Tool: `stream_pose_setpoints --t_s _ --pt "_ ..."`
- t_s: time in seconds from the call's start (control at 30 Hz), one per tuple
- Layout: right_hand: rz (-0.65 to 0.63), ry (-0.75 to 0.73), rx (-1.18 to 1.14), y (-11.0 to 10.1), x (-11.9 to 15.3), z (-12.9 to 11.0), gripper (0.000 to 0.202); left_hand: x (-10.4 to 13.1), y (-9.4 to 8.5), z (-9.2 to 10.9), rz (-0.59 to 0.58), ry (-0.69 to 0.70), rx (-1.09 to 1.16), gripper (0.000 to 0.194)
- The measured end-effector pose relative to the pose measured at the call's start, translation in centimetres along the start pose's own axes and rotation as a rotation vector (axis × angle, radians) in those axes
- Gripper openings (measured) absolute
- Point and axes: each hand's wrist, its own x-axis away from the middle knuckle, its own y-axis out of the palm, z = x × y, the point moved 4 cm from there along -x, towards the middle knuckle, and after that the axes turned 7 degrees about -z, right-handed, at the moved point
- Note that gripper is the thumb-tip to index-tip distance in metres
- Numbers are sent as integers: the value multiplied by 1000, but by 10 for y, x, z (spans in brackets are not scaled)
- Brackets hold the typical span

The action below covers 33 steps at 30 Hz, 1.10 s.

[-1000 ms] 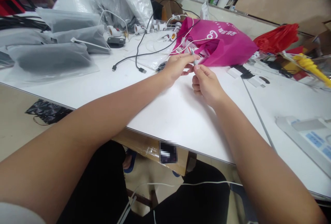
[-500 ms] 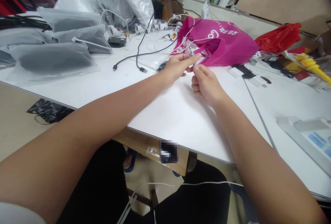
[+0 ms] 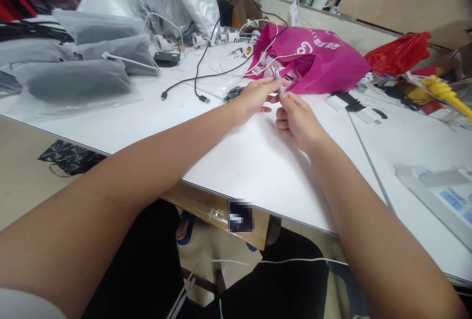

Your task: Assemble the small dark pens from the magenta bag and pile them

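Observation:
Above the white table (image 3: 236, 161), both of my hands meet at a slim pen-like thing (image 3: 278, 78) with a silvery tip and a pale body. My right hand (image 3: 299, 118) pinches its lower end between thumb and index finger, the other fingers curled in. Thumb and index finger of my left hand (image 3: 254, 97) close on it higher up, while the lower fingers hang looser. Much of its body is hidden by the fingers, so its exact kind cannot be made out. Just behind the hands lies a magenta bag (image 3: 332, 63) with its mouth towards them.
A black USB cable (image 3: 197, 75) loops across the table left of the hands. Grey packed pouches (image 3: 73, 83) lie at the left. White lamp sockets (image 3: 199, 40) stand at the back. To the right are a red plastic bag (image 3: 398, 53) and a pale blue-white device (image 3: 442, 196).
Both hands have shifted slightly to the right, and the pen-like thing has moved with them. More of the dark item behind my left wrist shows.

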Motion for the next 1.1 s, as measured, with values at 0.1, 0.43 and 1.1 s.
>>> stream_pose_setpoints --t_s 0.1,0.43,1.1 --pt "8 1 4 1 1 -1 37 0 -1 1 29 29 -57 34" --pt "-1 3 -14 -1 -1 -1 38 -3 -3 -1 -9 19 7 21" --pt "12 19 11 2 1 -1 35 -6 -8 2 65 76 21 27"
